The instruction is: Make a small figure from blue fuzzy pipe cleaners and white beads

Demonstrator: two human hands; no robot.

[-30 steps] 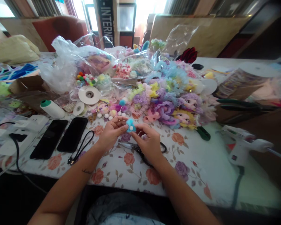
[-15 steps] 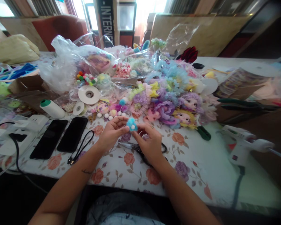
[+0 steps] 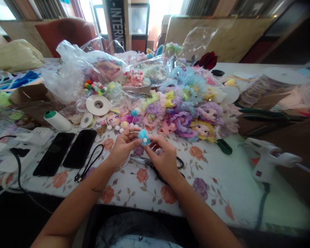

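Between my hands, above the table, is a small fluffy blue pom-pom flower (image 3: 144, 135) with a white centre. My left hand (image 3: 122, 146) pinches its left side between thumb and fingers. The fingertips of my right hand (image 3: 164, 156) close on the flower's right and lower edge. Black-handled scissors (image 3: 142, 160) lie on the cloth under my right hand, which partly hides them. Just beyond my hands sits a doll-face piece (image 3: 113, 119) with white beads and pom-poms.
Two black phones (image 3: 54, 154), a looped black strap (image 3: 91, 162) and a thread cone (image 3: 57, 121) lie left. Ribbon spools (image 3: 97, 104), ruffled flowers (image 3: 181, 124) and plastic bags (image 3: 67, 69) pile up behind. A glue gun (image 3: 271, 160) stands right, by green-handled pliers (image 3: 263, 115).
The blue pom-pom flower and both hands have shifted very slightly left. My right fingers have loosened a little at the flower's edge.
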